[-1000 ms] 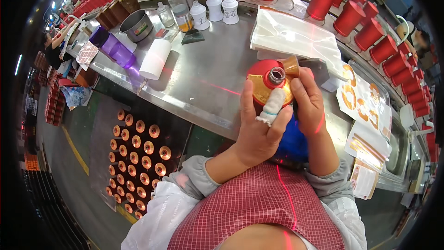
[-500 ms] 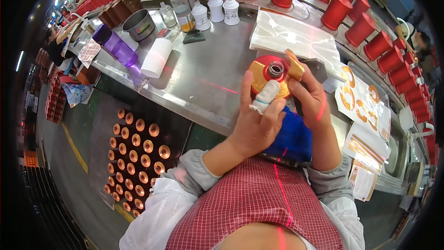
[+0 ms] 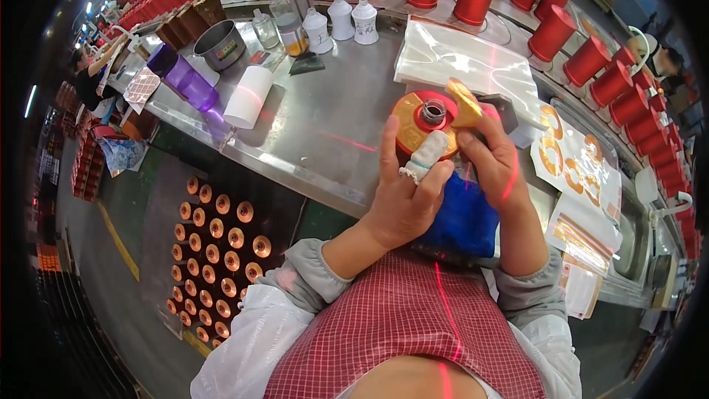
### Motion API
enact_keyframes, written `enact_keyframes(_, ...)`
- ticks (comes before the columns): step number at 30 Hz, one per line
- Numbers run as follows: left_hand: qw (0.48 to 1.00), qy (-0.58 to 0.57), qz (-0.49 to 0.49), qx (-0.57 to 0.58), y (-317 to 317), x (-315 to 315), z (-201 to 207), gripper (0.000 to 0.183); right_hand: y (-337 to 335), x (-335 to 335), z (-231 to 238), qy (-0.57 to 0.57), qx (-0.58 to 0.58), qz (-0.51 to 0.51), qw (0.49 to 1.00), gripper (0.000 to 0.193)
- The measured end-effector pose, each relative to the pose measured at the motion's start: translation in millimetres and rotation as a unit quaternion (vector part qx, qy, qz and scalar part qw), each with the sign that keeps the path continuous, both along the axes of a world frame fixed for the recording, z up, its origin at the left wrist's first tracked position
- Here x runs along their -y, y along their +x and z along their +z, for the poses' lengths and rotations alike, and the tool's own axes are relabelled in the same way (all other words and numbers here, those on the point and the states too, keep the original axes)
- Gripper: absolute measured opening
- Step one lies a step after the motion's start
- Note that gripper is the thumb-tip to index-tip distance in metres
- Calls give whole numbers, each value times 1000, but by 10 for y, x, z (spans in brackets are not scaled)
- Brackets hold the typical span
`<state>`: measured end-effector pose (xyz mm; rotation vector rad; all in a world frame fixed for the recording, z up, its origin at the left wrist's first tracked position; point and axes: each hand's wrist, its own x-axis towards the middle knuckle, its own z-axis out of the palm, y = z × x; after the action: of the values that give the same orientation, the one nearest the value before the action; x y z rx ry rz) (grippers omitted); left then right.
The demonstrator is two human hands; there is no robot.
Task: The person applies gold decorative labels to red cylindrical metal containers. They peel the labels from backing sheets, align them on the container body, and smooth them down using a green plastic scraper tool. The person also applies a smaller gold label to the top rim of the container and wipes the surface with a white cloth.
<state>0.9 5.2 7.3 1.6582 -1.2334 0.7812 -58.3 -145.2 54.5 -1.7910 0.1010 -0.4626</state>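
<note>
While red bottles (image 3: 552, 33) stand in a curved row along the far side of the room, a steel table (image 3: 332, 114) fills the middle, and its polished top reflects the light. On its left part are a purple drinking bottle (image 3: 186, 81), a grey metal pot (image 3: 219, 46) and a white paper roll (image 3: 249, 97); behind are three small white jars (image 3: 341, 19). Toward the right lie transparent plastic sheets (image 3: 465, 66) and a white sheet with golden ring labels (image 3: 576, 151). Between the paper roll and the red bottle in hand (image 3: 434, 112), the steel surface continues as far as the near edge, which bends diagonally; below it, gold-topped bottles (image 3: 214, 253) stand in rows. This bottle in hand is before the body, just above a blue cloth (image 3: 464, 218). The left hand (image 3: 410, 210) has fingers separated over its shoulder, one white-covered finger touching the gold label (image 3: 408, 124); how firmly it grips, I cannot tell. The right hand (image 3: 493, 159), with bent fingers, pinches the raised end of this label narrowly.
</note>
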Motion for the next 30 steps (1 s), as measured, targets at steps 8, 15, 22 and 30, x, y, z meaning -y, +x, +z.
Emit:
enact_keyframes(8, 1000, -15, 15, 2, 1, 19, 6, 42, 173, -47, -45, 137, 35, 43, 989, 24)
enact_keyframes(15, 998, -13, -61, -33, 185, -58, -34, 44, 218, -96, -179, 157, 62, -18, 985, 25)
enact_keyframes(22, 896, -166, -146, -386, 214, 109, -29, 83, 166, -164, -181, 34, 58, -72, 995, 28)
enact_keyframes(30, 823, -143, -221, -503, 227, 49, 151, 80, 228, 12, 43, 235, -26, 36, 971, 29)
